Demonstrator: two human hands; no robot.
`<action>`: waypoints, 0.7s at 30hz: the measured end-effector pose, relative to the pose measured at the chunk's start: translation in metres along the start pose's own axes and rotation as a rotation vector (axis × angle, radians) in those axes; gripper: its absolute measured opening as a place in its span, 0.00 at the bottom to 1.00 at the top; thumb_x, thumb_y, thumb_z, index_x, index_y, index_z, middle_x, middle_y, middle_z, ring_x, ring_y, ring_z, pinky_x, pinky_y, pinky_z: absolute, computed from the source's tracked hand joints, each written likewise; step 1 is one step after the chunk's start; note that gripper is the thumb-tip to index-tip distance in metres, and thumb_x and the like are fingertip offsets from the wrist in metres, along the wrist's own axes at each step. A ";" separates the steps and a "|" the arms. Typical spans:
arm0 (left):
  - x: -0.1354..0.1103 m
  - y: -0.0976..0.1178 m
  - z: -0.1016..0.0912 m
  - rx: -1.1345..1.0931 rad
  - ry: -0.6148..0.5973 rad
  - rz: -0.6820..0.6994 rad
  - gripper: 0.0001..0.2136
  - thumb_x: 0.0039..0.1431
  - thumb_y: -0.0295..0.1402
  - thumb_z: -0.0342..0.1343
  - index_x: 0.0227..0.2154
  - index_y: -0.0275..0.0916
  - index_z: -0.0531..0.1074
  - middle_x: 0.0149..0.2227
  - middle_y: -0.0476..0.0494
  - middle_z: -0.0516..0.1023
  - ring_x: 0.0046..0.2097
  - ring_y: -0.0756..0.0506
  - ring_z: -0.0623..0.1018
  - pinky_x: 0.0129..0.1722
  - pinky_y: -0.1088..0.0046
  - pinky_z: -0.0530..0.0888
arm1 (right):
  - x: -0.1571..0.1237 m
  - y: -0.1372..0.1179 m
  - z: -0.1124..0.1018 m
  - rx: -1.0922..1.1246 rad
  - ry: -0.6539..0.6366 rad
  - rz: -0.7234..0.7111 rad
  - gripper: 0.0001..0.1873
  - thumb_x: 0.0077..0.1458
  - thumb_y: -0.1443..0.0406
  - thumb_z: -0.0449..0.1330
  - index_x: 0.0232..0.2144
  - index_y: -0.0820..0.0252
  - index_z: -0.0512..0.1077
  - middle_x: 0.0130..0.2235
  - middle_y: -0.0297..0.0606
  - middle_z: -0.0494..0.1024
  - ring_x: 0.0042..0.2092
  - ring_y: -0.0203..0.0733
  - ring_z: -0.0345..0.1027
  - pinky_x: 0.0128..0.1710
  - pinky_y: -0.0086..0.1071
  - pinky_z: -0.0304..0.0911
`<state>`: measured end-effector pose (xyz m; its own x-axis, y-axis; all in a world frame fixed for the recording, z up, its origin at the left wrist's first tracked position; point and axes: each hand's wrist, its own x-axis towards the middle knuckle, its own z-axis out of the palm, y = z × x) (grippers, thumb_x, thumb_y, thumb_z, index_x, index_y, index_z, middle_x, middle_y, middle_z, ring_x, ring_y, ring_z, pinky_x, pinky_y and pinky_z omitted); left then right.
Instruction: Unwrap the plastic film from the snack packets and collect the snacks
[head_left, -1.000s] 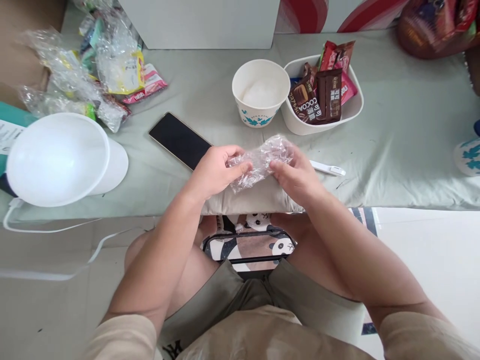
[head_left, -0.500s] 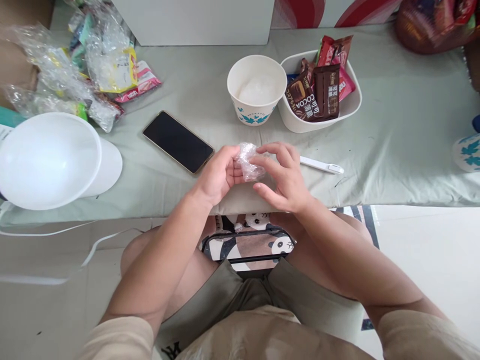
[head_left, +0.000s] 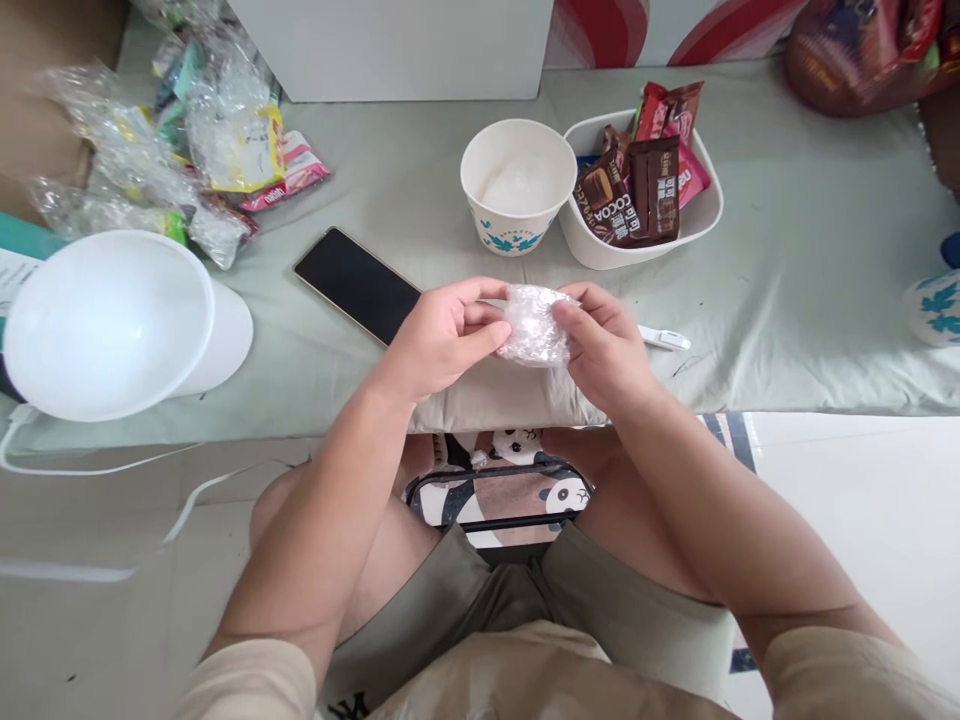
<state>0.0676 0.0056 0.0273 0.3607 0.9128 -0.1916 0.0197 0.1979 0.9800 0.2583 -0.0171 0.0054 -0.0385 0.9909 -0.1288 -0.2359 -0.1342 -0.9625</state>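
Observation:
A crumpled wad of clear plastic wrap (head_left: 534, 326) is squeezed between both hands just above the table's near edge. My left hand (head_left: 442, 335) pinches its left side with thumb and fingers. From the right, my right hand (head_left: 609, 345) grips it with curled fingers. A black phone (head_left: 352, 283) lies flat just left of my left hand. Behind my right hand a white pen-like stick (head_left: 664, 339) pokes out.
A white paper cup (head_left: 517, 185) and a white tub of chocolate snack packs (head_left: 645, 190) stand behind the hands. A big white bowl-shaped lamp (head_left: 112, 325) sits at left, with a heap of plastic wrappers (head_left: 187, 150) behind it. Another cup (head_left: 934, 310) is at the right edge.
The plastic wrap went from a stretched sheet to a tight ball, pressed together by both hands. The hands stayed above the table's near edge.

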 end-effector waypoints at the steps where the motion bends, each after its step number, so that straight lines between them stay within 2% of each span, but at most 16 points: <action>1: -0.001 0.004 -0.001 -0.034 -0.022 0.016 0.19 0.51 0.32 0.68 0.47 0.38 0.79 0.32 0.46 0.85 0.32 0.46 0.82 0.35 0.69 0.80 | -0.001 0.000 0.002 0.048 -0.006 -0.001 0.26 0.48 0.44 0.74 0.33 0.55 0.71 0.28 0.28 0.69 0.27 0.32 0.60 0.28 0.29 0.60; 4: -0.003 0.013 -0.004 -0.065 -0.001 0.067 0.20 0.50 0.32 0.69 0.47 0.39 0.78 0.30 0.48 0.85 0.30 0.48 0.82 0.33 0.71 0.80 | -0.003 0.001 0.005 0.065 0.013 -0.045 0.26 0.47 0.43 0.74 0.34 0.54 0.72 0.29 0.29 0.70 0.28 0.32 0.61 0.29 0.29 0.60; 7: -0.004 0.017 -0.010 -0.021 0.122 0.134 0.15 0.52 0.30 0.67 0.44 0.40 0.76 0.31 0.48 0.85 0.32 0.48 0.83 0.35 0.72 0.82 | 0.005 -0.007 -0.002 -0.076 0.152 -0.187 0.22 0.52 0.46 0.73 0.35 0.54 0.74 0.27 0.29 0.69 0.27 0.31 0.59 0.27 0.29 0.57; 10: -0.005 0.019 -0.020 -0.018 0.201 0.175 0.08 0.56 0.33 0.64 0.39 0.40 0.75 0.32 0.47 0.85 0.34 0.47 0.85 0.36 0.72 0.82 | 0.035 -0.038 -0.008 -0.382 0.281 -0.366 0.13 0.61 0.52 0.68 0.35 0.54 0.75 0.27 0.30 0.69 0.27 0.32 0.58 0.27 0.31 0.56; 12: -0.007 0.021 -0.027 -0.024 0.212 0.187 0.06 0.57 0.34 0.63 0.36 0.39 0.74 0.30 0.47 0.84 0.33 0.47 0.85 0.35 0.72 0.81 | 0.067 -0.066 -0.004 -0.700 0.324 -0.411 0.06 0.63 0.61 0.66 0.34 0.56 0.77 0.28 0.32 0.72 0.29 0.33 0.63 0.31 0.34 0.60; 13: -0.009 0.023 -0.030 -0.029 0.211 0.192 0.06 0.57 0.34 0.63 0.35 0.39 0.74 0.29 0.47 0.84 0.32 0.48 0.84 0.35 0.72 0.81 | 0.084 -0.079 0.002 -0.917 0.367 -0.390 0.05 0.64 0.64 0.64 0.34 0.57 0.78 0.30 0.34 0.74 0.31 0.34 0.66 0.35 0.35 0.63; 14: -0.010 0.024 -0.032 -0.034 0.209 0.195 0.05 0.57 0.33 0.63 0.35 0.39 0.74 0.29 0.48 0.84 0.31 0.48 0.84 0.34 0.73 0.81 | 0.100 -0.089 0.010 -1.178 0.332 -0.319 0.07 0.66 0.63 0.62 0.36 0.56 0.79 0.35 0.36 0.77 0.37 0.36 0.71 0.42 0.37 0.67; 15: -0.011 0.025 -0.033 -0.039 0.206 0.199 0.05 0.57 0.33 0.62 0.34 0.39 0.74 0.28 0.48 0.83 0.31 0.48 0.84 0.33 0.73 0.81 | 0.115 -0.098 0.019 -1.277 0.275 -0.292 0.09 0.66 0.62 0.61 0.39 0.58 0.81 0.40 0.39 0.80 0.45 0.42 0.75 0.50 0.40 0.69; 17: -0.013 0.026 -0.035 -0.032 0.207 0.205 0.04 0.58 0.33 0.62 0.34 0.39 0.75 0.27 0.48 0.83 0.30 0.49 0.83 0.32 0.74 0.80 | 0.139 -0.107 0.037 -1.487 0.165 -0.166 0.06 0.61 0.67 0.64 0.33 0.63 0.81 0.43 0.41 0.81 0.57 0.52 0.76 0.58 0.44 0.67; 18: -0.013 0.026 -0.035 -0.015 0.216 0.205 0.04 0.58 0.33 0.62 0.34 0.39 0.75 0.27 0.48 0.83 0.30 0.49 0.83 0.32 0.74 0.80 | 0.147 -0.108 0.045 -1.554 0.144 -0.122 0.02 0.55 0.72 0.68 0.31 0.63 0.80 0.44 0.43 0.83 0.59 0.57 0.75 0.61 0.49 0.66; 19: -0.014 0.026 -0.036 0.010 0.232 0.205 0.04 0.58 0.33 0.62 0.34 0.39 0.76 0.27 0.48 0.83 0.30 0.49 0.83 0.32 0.74 0.80 | 0.153 -0.108 0.052 -1.623 0.108 -0.075 0.05 0.51 0.74 0.70 0.32 0.64 0.79 0.47 0.43 0.84 0.61 0.57 0.74 0.63 0.50 0.65; 21: -0.014 0.027 -0.037 0.065 0.263 0.204 0.04 0.59 0.33 0.60 0.35 0.40 0.76 0.28 0.48 0.83 0.30 0.49 0.83 0.32 0.75 0.80 | 0.158 -0.105 0.062 -1.781 -0.023 0.023 0.14 0.51 0.76 0.70 0.42 0.69 0.79 0.56 0.44 0.81 0.65 0.53 0.70 0.67 0.49 0.61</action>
<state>0.0286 0.0112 0.0546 0.1110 0.9938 0.0099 0.0348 -0.0138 0.9993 0.2164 0.1528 0.1009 -0.0428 0.9868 -0.1565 0.9987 0.0380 -0.0333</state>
